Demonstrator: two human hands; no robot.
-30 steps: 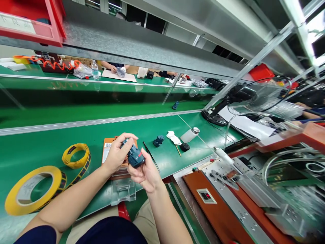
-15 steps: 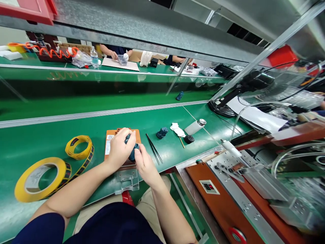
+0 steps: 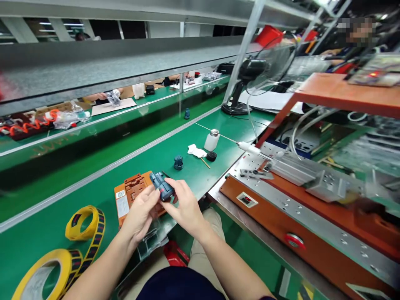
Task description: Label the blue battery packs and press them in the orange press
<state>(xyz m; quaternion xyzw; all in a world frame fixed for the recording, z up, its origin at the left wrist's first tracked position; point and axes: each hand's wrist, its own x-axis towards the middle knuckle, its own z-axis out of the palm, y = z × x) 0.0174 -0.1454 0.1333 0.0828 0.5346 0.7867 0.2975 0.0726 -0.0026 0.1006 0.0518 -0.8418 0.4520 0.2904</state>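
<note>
A dark blue-grey part (image 3: 162, 186) is held between both hands above the front of an orange fixture (image 3: 136, 186). My left hand (image 3: 143, 211) is closed on its lower left side. From the right, my right hand (image 3: 185, 207) grips the same part, with the thumb below and fingers on top. The tweezers are mostly hidden behind the part and my right hand. Another blue part (image 3: 178, 162) stands on the green table beyond my hands. Below the fixture is a clear plastic piece (image 3: 151, 243).
Yellow label rolls (image 3: 81, 223) lie at the left. A white bottle (image 3: 211, 141), black cap (image 3: 211, 156) and white cloth (image 3: 196, 150) sit farther back. At right is an orange-and-metal machine (image 3: 268, 216); behind stands a black fan (image 3: 239, 89). Another worker's hands (image 3: 99, 96) show across.
The view has turned right. Both hands have lifted the blue part off the fixture, exposing more of the part and the fixture's slots.
</note>
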